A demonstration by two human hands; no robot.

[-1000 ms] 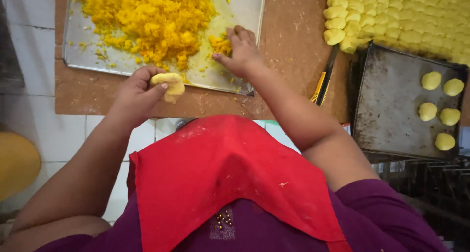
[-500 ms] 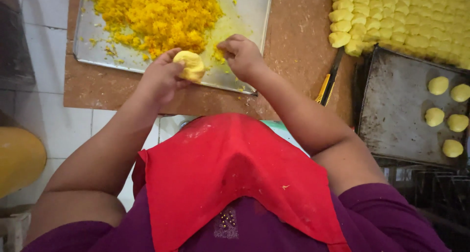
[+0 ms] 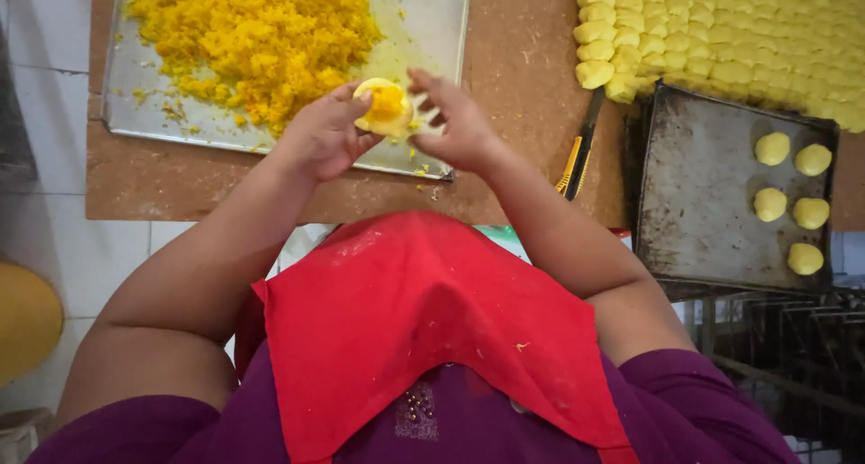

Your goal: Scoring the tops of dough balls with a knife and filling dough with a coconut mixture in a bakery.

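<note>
Both hands meet above the near edge of the metal tray (image 3: 432, 31). Left hand (image 3: 320, 140) curls its fingers around a flattened yellow dough piece (image 3: 386, 108) with filling in its middle; right hand (image 3: 459, 122), fingers loosely spread, touches its right side. Shaped balls (image 3: 793, 198) sit on the dark baking sheet (image 3: 703, 203) at right.

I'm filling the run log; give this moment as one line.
left hand: cups dough piece with yellow filling | right hand: fingers at dough edge | over metal tray
</note>
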